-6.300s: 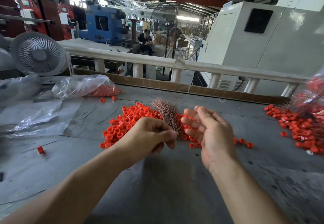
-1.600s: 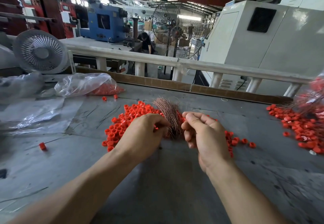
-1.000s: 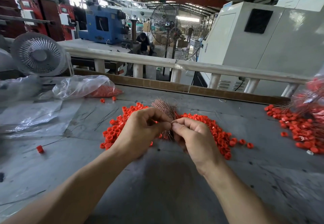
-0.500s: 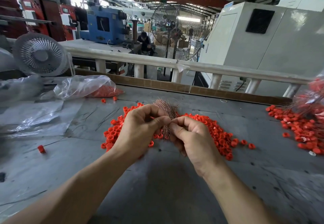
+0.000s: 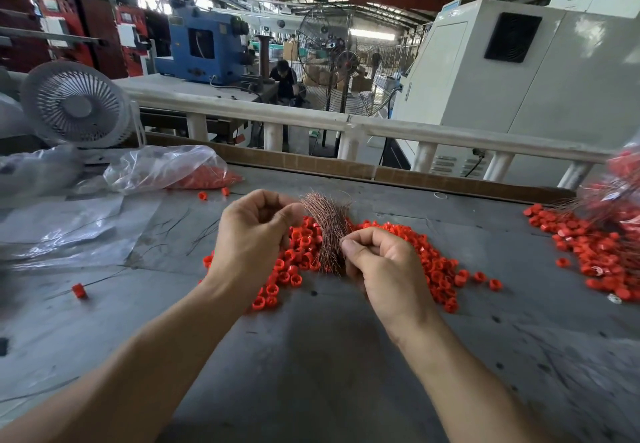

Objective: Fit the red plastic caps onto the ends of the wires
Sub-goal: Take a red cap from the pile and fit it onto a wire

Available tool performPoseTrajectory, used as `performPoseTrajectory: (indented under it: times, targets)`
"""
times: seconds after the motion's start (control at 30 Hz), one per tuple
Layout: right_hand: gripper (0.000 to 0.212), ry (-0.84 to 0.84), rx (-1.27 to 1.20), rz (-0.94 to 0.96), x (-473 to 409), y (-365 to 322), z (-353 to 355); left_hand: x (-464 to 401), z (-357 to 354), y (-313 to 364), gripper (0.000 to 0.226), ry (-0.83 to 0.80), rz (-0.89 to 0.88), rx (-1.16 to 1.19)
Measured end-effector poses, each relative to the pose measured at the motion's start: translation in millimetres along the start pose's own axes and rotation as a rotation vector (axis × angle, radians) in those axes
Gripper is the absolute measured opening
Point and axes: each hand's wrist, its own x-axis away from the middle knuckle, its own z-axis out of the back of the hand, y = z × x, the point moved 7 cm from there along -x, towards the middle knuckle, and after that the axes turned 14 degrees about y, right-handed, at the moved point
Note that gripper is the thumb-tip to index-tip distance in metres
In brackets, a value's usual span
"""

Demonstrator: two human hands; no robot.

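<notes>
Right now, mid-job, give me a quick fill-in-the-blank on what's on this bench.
The loose caps on the bench are ____ in colour.
The wire bundle sits between the left hand and the ____ hand.
The white fan stands at the far ____ of the bench.

Missing words: red; right; left

Both bare forearms are extended forward, converging toward the middle. The left hand [image 5: 254,234] is held raised with fingers curled and thumb pressed to the fingertips. The right hand [image 5: 382,269] is held slightly lower, its thumb and forefinger pinched together.
</notes>
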Motion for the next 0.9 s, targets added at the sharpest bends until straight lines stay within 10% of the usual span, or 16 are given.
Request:
performPoseTrajectory:
  times: [0.33,0.9]
  targets:
    - [0.016,0.005,0.051,0.046,1,0,-1,3,-6,-9,0.009,-0.183,-0.322,-0.917]
    - [0.016,0.017,0.108,0.110,5,-7,1,4,-7,-1,0.008,-0.137,-0.350,-0.797]
